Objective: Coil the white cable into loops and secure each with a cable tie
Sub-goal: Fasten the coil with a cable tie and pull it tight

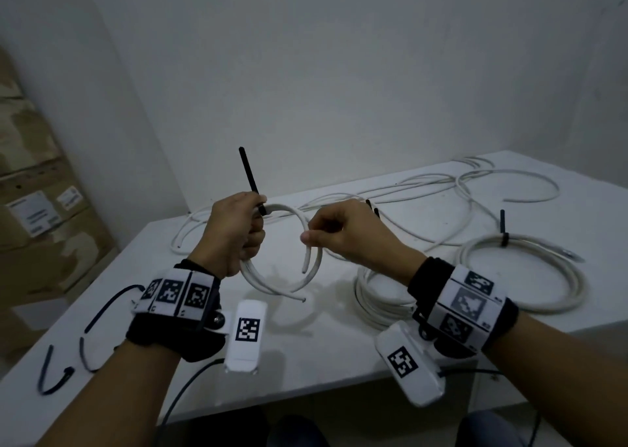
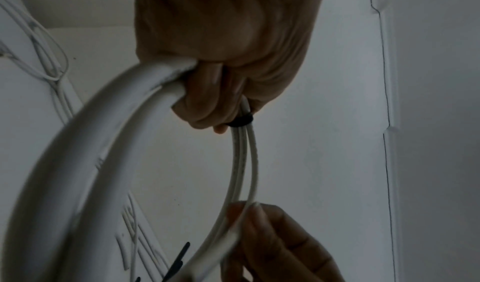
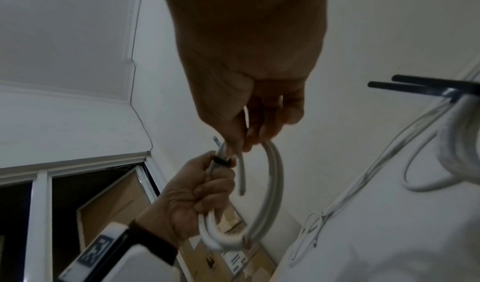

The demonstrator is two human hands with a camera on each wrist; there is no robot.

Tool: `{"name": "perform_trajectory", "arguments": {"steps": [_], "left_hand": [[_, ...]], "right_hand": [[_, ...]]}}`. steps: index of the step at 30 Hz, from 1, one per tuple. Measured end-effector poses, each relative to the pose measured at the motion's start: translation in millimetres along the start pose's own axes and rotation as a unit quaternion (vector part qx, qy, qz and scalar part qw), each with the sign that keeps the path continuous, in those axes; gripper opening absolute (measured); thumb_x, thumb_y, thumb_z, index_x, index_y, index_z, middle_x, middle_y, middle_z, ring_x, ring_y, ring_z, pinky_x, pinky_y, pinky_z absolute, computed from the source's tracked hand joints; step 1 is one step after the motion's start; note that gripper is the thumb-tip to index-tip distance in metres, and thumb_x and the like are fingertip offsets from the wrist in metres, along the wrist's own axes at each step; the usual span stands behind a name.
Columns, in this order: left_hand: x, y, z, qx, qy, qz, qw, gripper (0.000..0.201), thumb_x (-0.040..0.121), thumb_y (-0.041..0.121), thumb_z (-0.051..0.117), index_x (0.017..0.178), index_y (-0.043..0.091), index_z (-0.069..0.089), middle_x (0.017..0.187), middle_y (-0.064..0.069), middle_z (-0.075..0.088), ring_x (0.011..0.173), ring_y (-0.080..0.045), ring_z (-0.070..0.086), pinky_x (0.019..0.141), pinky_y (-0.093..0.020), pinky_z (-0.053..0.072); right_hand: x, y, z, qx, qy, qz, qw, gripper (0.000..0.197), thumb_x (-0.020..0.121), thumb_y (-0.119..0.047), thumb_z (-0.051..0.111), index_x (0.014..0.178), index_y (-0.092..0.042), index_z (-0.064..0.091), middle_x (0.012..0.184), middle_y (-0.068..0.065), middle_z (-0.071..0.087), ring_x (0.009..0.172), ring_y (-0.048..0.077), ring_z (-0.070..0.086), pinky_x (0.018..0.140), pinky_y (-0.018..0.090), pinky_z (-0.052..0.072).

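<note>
A small coil of white cable (image 1: 307, 278) is held above the table between both hands. My left hand (image 1: 253, 234) grips its left side in a fist, where a black cable tie (image 1: 249, 174) wraps the strands and its tail sticks up. The left wrist view shows the tie band (image 2: 240, 121) tight round the strands (image 2: 244, 163) just beyond my left hand (image 2: 207, 110). My right hand (image 1: 311, 236) pinches the coil's right side between thumb and fingers. In the right wrist view my right hand (image 3: 241, 142) pinches the strands close to the tie band (image 3: 222, 160).
On the white table (image 1: 306, 361) a tied coil (image 1: 520, 273) lies at the right with its black tie (image 1: 503, 229) upright. Another coil (image 1: 377, 297) lies under my right wrist. Loose white cable (image 1: 424, 188) runs along the back. Spare black ties (image 1: 51, 375) lie front left. Cardboard boxes (image 1: 40, 208) stand at the left.
</note>
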State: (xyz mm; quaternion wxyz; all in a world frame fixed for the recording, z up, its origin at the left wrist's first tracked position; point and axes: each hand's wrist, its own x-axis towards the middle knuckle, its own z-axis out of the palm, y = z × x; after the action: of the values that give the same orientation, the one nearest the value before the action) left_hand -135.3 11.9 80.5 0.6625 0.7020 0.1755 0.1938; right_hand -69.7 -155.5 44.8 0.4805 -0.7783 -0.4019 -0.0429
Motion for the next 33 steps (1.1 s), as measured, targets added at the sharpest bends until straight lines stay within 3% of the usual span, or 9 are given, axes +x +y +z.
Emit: {"name": "perform_trajectory", "arguments": {"steps": [3, 6, 11, 14, 17, 23, 27, 30, 33], "left_hand": [[-0.2, 1.2, 0.7, -0.013, -0.007, -0.016, 1.000, 0.014, 0.093, 0.018, 0.045, 0.081, 0.012, 0.049, 0.042, 0.006, 0.025, 0.031, -0.008, 0.016, 0.037, -0.010, 0.014], [-1.2, 2.8, 1.6, -0.004, -0.008, -0.014, 1.000, 0.016, 0.093, 0.017, 0.045, 0.078, 0.013, 0.049, 0.042, 0.006, 0.027, 0.032, -0.008, 0.017, 0.037, -0.010, 0.014], [-0.6, -1.7, 2.6, -0.005, -0.013, -0.024, 1.000, 0.023, 0.093, 0.016, 0.045, 0.070, 0.016, 0.042, 0.045, 0.005, 0.026, 0.033, -0.008, 0.017, 0.036, -0.010, 0.015], [1.6, -4.6, 4.6, -0.025, -0.029, -0.042, 0.998, 0.019, 0.093, 0.018, 0.046, 0.074, 0.014, 0.044, 0.044, 0.005, 0.024, 0.031, -0.008, 0.017, 0.034, -0.010, 0.015], [2.3, -4.6, 8.1, -0.020, -0.038, -0.040, 0.998, 0.017, 0.093, 0.019, 0.046, 0.077, 0.014, 0.045, 0.044, 0.005, 0.025, 0.031, -0.008, 0.017, 0.034, -0.010, 0.015], [2.1, -1.3, 8.5, -0.019, -0.062, -0.045, 0.997, 0.021, 0.094, 0.020, 0.046, 0.074, 0.015, 0.043, 0.046, 0.004, 0.024, 0.031, -0.007, 0.017, 0.034, -0.010, 0.015], [-0.5, 1.4, 14.1, 0.004, -0.085, -0.047, 0.995, 0.021, 0.095, 0.023, 0.048, 0.076, 0.015, 0.042, 0.048, 0.002, 0.028, 0.032, -0.008, 0.020, 0.034, -0.011, 0.015], [-0.6, 3.4, 17.0, 0.022, -0.100, -0.046, 0.994, 0.025, 0.096, 0.025, 0.048, 0.074, 0.014, 0.042, 0.048, 0.002, 0.032, 0.033, -0.008, 0.022, 0.035, -0.012, 0.016], [-0.1, 4.1, 19.5, 0.034, -0.115, -0.041, 0.992, 0.024, 0.097, 0.029, 0.050, 0.079, 0.012, 0.051, 0.049, 0.000, 0.039, 0.035, -0.010, 0.031, 0.035, -0.015, 0.022]], "right_hand": [[-1.7, 5.8, 13.3, -0.046, 0.066, -0.005, 0.997, 0.014, 0.080, -0.029, 0.073, 0.075, -0.020, 0.064, 0.077, -0.007, 0.053, 0.066, 0.003, 0.049, 0.064, 0.021, 0.038], [-5.7, 12.7, 22.4, -0.047, 0.092, -0.029, 0.994, 0.013, 0.083, -0.026, 0.071, 0.082, -0.015, 0.063, 0.086, -0.003, 0.052, 0.071, 0.014, 0.059, 0.065, 0.017, 0.041], [-6.7, 16.0, 19.6, 0.046, 0.081, 0.007, 0.996, 0.031, 0.085, -0.013, 0.067, 0.080, -0.021, 0.038, 0.087, 0.005, 0.056, 0.059, 0.018, 0.060, 0.049, 0.033, 0.051], [-6.4, 19.7, 18.4, 0.065, 0.064, 0.021, 0.996, 0.029, 0.086, -0.010, 0.066, 0.079, -0.016, 0.038, 0.082, 0.005, 0.052, 0.047, 0.005, 0.054, 0.038, 0.022, 0.045], [-6.5, 24.2, 12.0, 0.101, 0.032, 0.046, 0.993, 0.030, 0.083, -0.012, 0.070, 0.076, -0.017, 0.041, 0.075, 0.000, 0.052, 0.050, 0.003, 0.052, 0.045, 0.024, 0.048], [-2.8, 25.4, -3.5, 0.173, 0.006, 0.073, 0.982, 0.029, 0.076, -0.027, 0.077, 0.086, -0.021, 0.050, 0.079, -0.002, 0.059, 0.070, 0.013, 0.056, 0.064, 0.030, 0.046], [6.7, 7.7, -13.7, 0.210, -0.007, 0.076, 0.975, 0.032, 0.082, -0.032, 0.072, 0.102, -0.017, 0.052, 0.092, 0.014, 0.070, 0.081, 0.023, 0.065, 0.068, 0.034, 0.050], [14.9, -3.5, -19.5, 0.156, -0.061, 0.093, 0.982, 0.032, 0.084, -0.029, 0.071, 0.107, -0.014, 0.053, 0.092, 0.013, 0.070, 0.080, 0.023, 0.070, 0.068, 0.034, 0.054], [17.3, -7.7, -19.4, 0.071, -0.075, 0.080, 0.991, 0.013, 0.087, -0.015, 0.067, 0.098, -0.012, 0.061, 0.086, 0.010, 0.071, 0.071, 0.020, 0.071, 0.058, 0.027, 0.056]]}}
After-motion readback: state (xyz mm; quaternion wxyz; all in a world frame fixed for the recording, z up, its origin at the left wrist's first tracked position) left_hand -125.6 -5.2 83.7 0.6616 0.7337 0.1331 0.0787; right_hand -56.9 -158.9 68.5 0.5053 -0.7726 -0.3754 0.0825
